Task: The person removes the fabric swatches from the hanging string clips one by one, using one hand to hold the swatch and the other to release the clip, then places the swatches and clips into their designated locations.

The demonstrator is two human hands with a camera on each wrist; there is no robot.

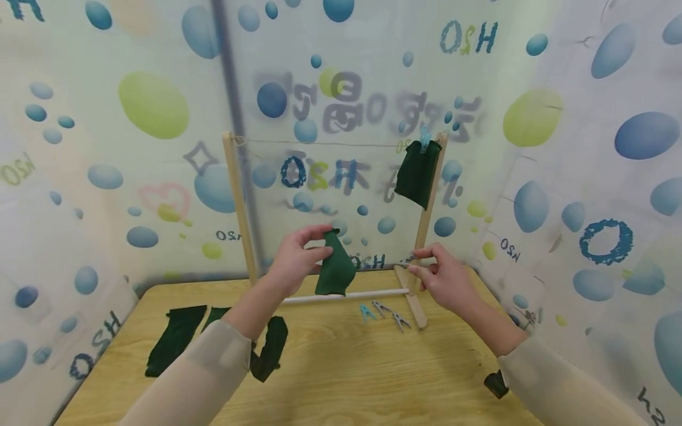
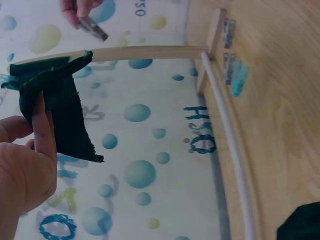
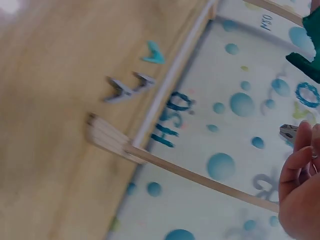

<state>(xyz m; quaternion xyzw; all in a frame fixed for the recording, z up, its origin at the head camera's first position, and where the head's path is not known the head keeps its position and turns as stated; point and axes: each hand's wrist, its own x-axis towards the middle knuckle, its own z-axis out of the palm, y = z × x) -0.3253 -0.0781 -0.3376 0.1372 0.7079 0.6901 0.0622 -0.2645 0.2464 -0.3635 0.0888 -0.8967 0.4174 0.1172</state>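
My left hand (image 1: 295,260) pinches a small dark green cloth (image 1: 335,269) by its upper part, raised in front of a wooden drying frame. The cloth hangs down from the fingers. To the right, my right hand (image 1: 446,279) holds a grey clothespin (image 3: 288,132) between thumb and fingers, near the frame's right post (image 1: 423,231). Above that hand, a second dark green cloth (image 1: 417,174) hangs from the string (image 1: 319,143), held by a light blue clothespin (image 1: 425,137) close to the right post.
On the wooden table (image 1: 341,367) lie a blue clothespin (image 1: 366,312) and two grey clothespins (image 1: 401,321). More dark green cloths (image 1: 178,340) lie at the left, partly behind my left arm. A white rod (image 1: 367,294) joins the posts low down. A small dark object (image 1: 496,384) sits beside the right sleeve.
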